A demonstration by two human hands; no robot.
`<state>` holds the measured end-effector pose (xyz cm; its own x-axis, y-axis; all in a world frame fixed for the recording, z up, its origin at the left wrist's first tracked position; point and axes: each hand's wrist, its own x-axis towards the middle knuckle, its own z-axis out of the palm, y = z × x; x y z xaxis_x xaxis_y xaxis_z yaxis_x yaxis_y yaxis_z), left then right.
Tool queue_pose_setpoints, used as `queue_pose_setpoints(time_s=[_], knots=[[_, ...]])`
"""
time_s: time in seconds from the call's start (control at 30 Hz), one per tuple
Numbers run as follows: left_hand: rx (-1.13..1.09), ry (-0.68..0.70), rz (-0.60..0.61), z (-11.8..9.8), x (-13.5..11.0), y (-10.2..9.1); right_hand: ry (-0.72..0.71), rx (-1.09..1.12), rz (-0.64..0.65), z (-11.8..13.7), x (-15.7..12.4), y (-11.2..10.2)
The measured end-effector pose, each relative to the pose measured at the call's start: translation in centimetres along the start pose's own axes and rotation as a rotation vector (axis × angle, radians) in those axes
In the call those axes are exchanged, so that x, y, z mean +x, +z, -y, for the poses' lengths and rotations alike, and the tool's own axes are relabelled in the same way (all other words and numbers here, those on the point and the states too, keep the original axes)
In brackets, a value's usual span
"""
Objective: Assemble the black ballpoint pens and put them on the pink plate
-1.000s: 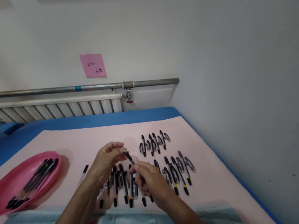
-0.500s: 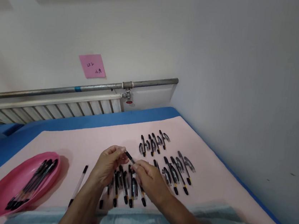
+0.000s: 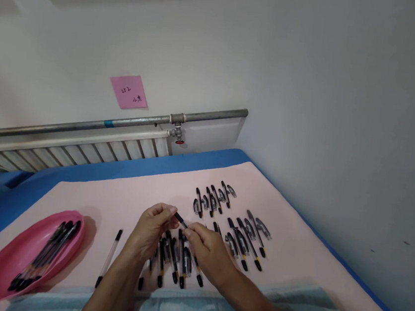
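Note:
A black-and-clear pen (image 3: 180, 219) is stretched between my two hands, tilted down to the right. The fingertips of my left hand (image 3: 155, 223) pinch its upper end. Lower down, my right hand (image 3: 207, 248) grips the barrel between thumb and fingers. Beneath both hands lies a group of pens with caps (image 3: 185, 262), partly covered by them. One clear-barrelled pen (image 3: 109, 256) rests alone left of my left forearm. To the right sit more pens and loose-looking caps (image 3: 246, 240), and farther back a smaller group of pens and caps (image 3: 213, 199).
A pink oval basin (image 3: 0, 266) holding several dark pens (image 3: 46, 257) stands at the left. Pale pink sheeting (image 3: 120, 200) covers the blue-edged table (image 3: 207, 158). Behind it are a radiator (image 3: 91, 155), a metal pipe (image 3: 136, 120) and a wall with a pink note (image 3: 129, 91).
Both hands keep their hold on the pen and have shifted only very slightly to the right. The other pens and the basin stay as they were.

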<state>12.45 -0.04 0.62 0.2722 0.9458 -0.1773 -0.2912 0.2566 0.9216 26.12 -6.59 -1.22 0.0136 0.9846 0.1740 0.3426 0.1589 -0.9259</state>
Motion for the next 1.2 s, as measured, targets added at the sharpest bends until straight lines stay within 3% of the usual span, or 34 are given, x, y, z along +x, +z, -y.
queue_pose_setpoints(time_s=[0.17,0.37,0.57,0.77,0.93,1.1,1.2], knots=[[-0.089,-0.082,0.041,0.03,-0.02,0.16,-0.002,-0.036,-0.028,-0.10,0.14,-0.07],[-0.035,0.017,0.003,0.19,0.00,0.17,-0.021,-0.035,-0.004,-0.01,-0.05,-0.06],[-0.080,-0.064,0.054,0.22,-0.06,0.19,-0.058,-0.082,-0.030,-0.34,0.05,0.02],[-0.052,-0.007,0.032,0.54,0.07,0.16,-0.067,-0.114,-0.011,-0.35,0.01,-0.04],[-0.114,-0.086,0.064,0.44,-0.04,0.33,-0.069,-0.118,-0.036,-0.41,0.00,-0.01],[-0.078,0.000,0.043,0.71,0.14,0.21,-0.091,-0.119,-0.013,-0.46,-0.09,-0.04],[-0.106,-0.033,0.068,0.60,0.10,0.09,-0.088,-0.140,-0.017,-0.54,-0.06,-0.03]])
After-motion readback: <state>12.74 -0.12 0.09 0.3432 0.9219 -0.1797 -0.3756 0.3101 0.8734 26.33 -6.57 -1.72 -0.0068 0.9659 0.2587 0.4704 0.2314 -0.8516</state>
